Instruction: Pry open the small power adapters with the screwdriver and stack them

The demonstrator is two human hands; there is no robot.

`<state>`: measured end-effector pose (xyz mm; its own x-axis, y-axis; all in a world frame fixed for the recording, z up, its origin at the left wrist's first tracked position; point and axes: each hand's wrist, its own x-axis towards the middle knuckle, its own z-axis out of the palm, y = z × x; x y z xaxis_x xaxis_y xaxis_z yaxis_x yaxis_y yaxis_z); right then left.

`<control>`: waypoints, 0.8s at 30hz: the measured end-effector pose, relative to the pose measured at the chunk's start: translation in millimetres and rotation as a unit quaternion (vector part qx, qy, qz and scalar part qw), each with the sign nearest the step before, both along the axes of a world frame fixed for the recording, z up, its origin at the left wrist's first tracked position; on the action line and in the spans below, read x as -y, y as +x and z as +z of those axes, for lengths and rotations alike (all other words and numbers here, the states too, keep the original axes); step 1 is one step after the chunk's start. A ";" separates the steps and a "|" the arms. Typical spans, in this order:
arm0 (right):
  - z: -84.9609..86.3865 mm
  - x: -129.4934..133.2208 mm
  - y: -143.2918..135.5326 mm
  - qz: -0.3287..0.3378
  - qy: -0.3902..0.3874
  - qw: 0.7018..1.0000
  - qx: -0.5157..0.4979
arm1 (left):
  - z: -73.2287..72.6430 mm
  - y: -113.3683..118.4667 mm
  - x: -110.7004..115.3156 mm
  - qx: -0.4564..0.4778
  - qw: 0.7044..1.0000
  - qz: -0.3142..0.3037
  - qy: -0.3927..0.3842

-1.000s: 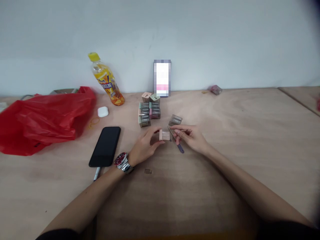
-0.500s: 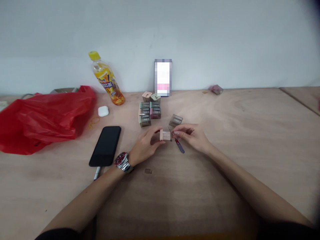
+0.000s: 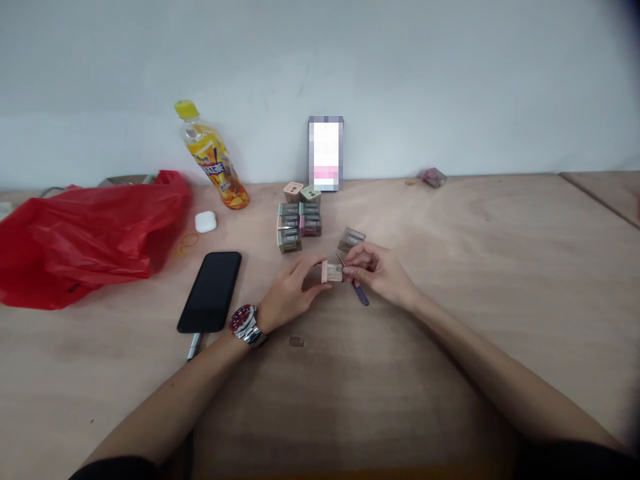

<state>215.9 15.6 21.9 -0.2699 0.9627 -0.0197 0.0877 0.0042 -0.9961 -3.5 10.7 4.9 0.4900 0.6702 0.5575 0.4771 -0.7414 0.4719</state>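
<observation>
My left hand holds a pink-topped pencil sharpener between thumb and fingers, its clear inner part turned to the right. At that inner end, the fingertips of my right hand are pinched together. Whatever they hold is too small to make out. Beneath the right hand lies a small screwdriver with a purple handle, its thin shaft pointing up and left. Just behind the right hand sits a smoky clear sharpener bin.
Several two-hole pencil sharpeners are grouped behind my hands. A propped phone, drink bottle, red bag, white earbud case and black phone stand around. A dark pink sharpener lies by the wall.
My right fingertips have moved left against the end of the sharpener. The sharpener has shifted very slightly right; the screwdriver lies where it was.
</observation>
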 end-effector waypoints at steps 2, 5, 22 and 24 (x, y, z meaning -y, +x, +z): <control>1.2 -0.6 0.4 0.002 -0.019 1.000 -0.002 | -1.1 -0.1 -0.1 -0.003 1.000 -0.003 0.002; 4.6 -1.1 0.7 0.007 -0.034 0.999 -0.005 | -1.8 -0.3 0.5 -0.005 1.000 -0.008 0.005; 23.5 -10.2 2.6 0.061 -0.072 0.993 0.071 | -0.4 -0.6 2.5 -0.013 1.000 -0.019 0.007; 24.6 -10.0 2.5 0.059 -0.072 0.993 0.075 | -0.2 -0.6 2.9 -0.013 1.000 -0.020 0.002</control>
